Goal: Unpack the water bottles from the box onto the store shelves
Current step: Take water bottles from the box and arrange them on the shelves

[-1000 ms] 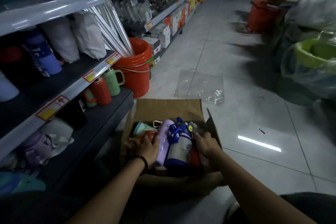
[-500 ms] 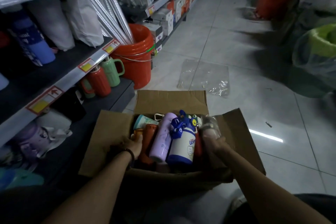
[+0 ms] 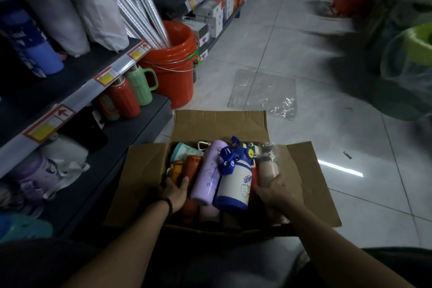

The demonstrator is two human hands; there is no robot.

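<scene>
An open cardboard box [image 3: 149, 171] sits on the floor in front of me, flaps spread out. Inside lie several bottles: a lilac bottle [image 3: 207, 172], a blue-and-white bottle [image 3: 236, 186] with a blue lid and strap, an orange-red bottle [image 3: 193, 165], a small orange bottle [image 3: 175, 167], a teal cup [image 3: 183, 150] and a pink plastic-wrapped bottle [image 3: 268, 167]. My left hand [image 3: 175, 192] is in the box's left side, thumb and fingers around the small orange bottle. My right hand [image 3: 273, 193] grips the lower end of the pink wrapped bottle. The store shelves [image 3: 112, 75] stand to my left.
On the bottom shelf [image 3: 140, 133] stand a red mug [image 3: 125, 97] and a green mug [image 3: 140, 84]. An orange bucket [image 3: 175, 70] with long rods is beyond them. A clear plastic bag [image 3: 264, 91] lies on the tiled floor; bagged goods are at the right.
The box's side flaps have gone from upright to folded out flat. Both hands moved from the flaps down among the bottles. The view has tilted down and closer.
</scene>
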